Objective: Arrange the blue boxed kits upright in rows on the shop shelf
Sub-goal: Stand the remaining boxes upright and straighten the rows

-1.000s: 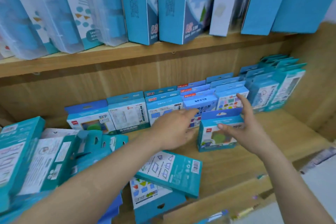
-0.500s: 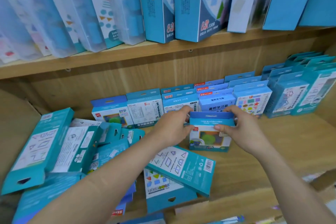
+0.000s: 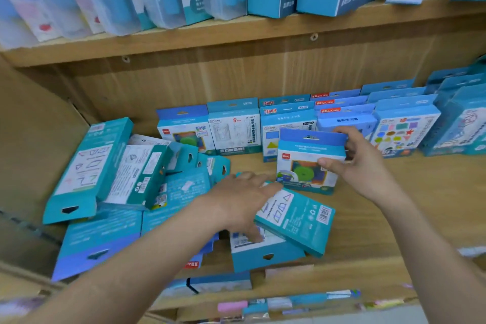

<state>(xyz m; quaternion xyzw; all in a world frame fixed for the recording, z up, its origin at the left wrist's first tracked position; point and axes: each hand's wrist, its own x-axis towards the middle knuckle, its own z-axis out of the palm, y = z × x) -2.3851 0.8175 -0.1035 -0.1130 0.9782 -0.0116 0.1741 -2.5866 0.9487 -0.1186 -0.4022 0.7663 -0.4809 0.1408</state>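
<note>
Boxed kit (image 3: 302, 155) was gripped upright by right hand (image 3: 363, 166), pending alignment against far row (image 3: 234, 129); left hand (image 3: 242, 197) was spread flat on fallen box (image 3: 302, 221).

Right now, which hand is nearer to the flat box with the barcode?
Left. The left hand lies over the left edge of the flat box; the right hand is farther back, gripping the upright kit.
</note>
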